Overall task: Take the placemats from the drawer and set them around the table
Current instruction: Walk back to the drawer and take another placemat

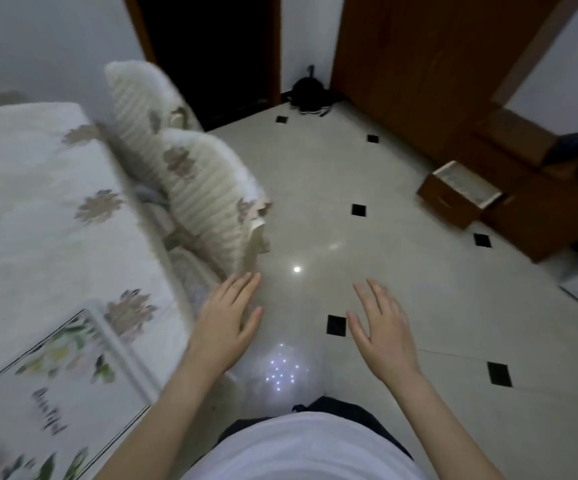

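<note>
A white placemat (55, 382) with a green floral print and dark lettering lies at the near left on the table (31, 209), which is covered by a cream cloth with brown flowers. At the far right a wooden drawer (458, 195) stands pulled out of a low brown cabinet (536, 206); pale contents show inside it. My left hand (227, 323) hovers empty with fingers spread just past the table's edge. My right hand (379, 329) is also empty and spread, over the floor.
Two chairs (208, 192) with ribbed white covers stand along the table's right side. The floor (315, 188) is pale tile with small black squares. A dark doorway (211, 50) and a brown wooden door (419, 57) are at the back, with a black bag (308, 91) between them.
</note>
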The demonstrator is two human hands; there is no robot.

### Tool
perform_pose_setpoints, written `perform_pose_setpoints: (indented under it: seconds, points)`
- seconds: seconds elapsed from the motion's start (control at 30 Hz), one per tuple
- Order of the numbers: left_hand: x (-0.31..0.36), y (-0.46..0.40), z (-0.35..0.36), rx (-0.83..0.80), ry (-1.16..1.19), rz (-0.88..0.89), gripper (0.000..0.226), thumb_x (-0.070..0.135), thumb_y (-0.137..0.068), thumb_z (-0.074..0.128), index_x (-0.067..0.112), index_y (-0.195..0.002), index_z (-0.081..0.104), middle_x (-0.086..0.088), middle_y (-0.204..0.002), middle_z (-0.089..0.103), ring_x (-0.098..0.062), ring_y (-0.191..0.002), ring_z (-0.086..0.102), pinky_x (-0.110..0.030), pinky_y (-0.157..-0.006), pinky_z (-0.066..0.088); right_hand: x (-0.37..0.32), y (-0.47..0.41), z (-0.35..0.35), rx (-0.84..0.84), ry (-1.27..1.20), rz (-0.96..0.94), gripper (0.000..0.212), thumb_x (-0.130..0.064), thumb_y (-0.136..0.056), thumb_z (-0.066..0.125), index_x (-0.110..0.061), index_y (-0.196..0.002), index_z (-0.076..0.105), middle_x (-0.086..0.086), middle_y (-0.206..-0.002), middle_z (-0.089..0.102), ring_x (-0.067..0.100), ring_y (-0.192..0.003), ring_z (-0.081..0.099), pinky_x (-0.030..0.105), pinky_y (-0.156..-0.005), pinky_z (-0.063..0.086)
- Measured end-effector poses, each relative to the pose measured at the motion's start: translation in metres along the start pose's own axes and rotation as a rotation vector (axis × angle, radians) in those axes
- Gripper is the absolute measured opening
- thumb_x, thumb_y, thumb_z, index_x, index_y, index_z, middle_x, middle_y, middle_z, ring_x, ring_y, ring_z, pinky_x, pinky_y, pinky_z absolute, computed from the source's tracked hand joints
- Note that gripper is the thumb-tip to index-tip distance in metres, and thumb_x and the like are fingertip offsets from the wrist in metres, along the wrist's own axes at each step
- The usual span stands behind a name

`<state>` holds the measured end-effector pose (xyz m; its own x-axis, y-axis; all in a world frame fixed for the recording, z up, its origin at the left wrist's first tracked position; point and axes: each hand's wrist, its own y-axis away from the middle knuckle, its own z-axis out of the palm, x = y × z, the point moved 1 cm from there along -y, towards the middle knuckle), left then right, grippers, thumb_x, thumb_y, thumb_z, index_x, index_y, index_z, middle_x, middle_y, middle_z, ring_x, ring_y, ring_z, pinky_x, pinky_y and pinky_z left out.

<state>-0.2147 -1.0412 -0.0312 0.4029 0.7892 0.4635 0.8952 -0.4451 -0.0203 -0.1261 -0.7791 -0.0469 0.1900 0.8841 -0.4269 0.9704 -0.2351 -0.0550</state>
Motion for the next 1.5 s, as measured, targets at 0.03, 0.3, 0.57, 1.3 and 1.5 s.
perform_pose_setpoints:
  seconds: [0.03,0.3,0.57,1.3,1.5]
  points:
    - [0.012,-0.014,0.008,-0.02,-0.01,0.022,0.058,0.047,-0.093,0.03,0.02,-0.144,0.041,0.0,-0.145,0.046,-0.024,-0.137,0.037,-0.043,-0.113,0.029,0.015,0.0,-0.006,0.006,0.001,0.032,0.053,-0.038,-0.095,0.041,-0.015,-0.142,0.044,0.012,-0.149,0.041,0.032,-0.137,0.036,0.045,-0.111,0.031]
    - [0.106,-0.116,0.065,-0.111,-0.017,0.17,0.063,0.057,-0.092,0.024,0.029,-0.148,0.031,0.005,-0.151,0.036,-0.016,-0.142,0.026,-0.037,-0.118,0.019,0.117,-0.02,-0.051,0.06,0.03,0.225,0.052,-0.035,-0.099,0.044,-0.022,-0.148,0.034,0.006,-0.155,0.031,0.028,-0.143,0.026,0.044,-0.115,0.024]
    - [0.155,-0.218,0.096,-0.182,-0.009,0.314,0.06,0.056,-0.094,0.023,0.03,-0.148,0.029,0.006,-0.152,0.034,-0.015,-0.143,0.024,-0.033,-0.118,0.014,0.171,-0.081,-0.07,0.102,-0.01,0.356,0.054,-0.036,-0.1,0.043,-0.026,-0.15,0.028,0.002,-0.157,0.026,0.024,-0.146,0.02,0.044,-0.118,0.021]
    - [0.245,-0.666,0.14,-0.245,0.067,0.601,0.06,0.055,-0.093,0.027,0.028,-0.145,0.037,0.007,-0.148,0.042,-0.016,-0.14,0.031,-0.038,-0.115,0.025,0.307,-0.41,-0.131,0.346,-0.007,0.667,0.051,-0.033,-0.099,0.045,-0.022,-0.148,0.035,0.001,-0.153,0.035,0.018,-0.141,0.031,0.045,-0.114,0.029]
    - [0.3,-0.732,0.198,-0.321,0.055,0.614,0.056,0.05,-0.095,0.033,0.027,-0.145,0.037,0.007,-0.148,0.041,-0.015,-0.14,0.032,-0.036,-0.116,0.025,0.393,-0.461,-0.145,0.346,-0.033,0.711,0.051,-0.033,-0.1,0.044,-0.023,-0.148,0.034,0.0,-0.153,0.035,0.016,-0.141,0.031,0.043,-0.115,0.029]
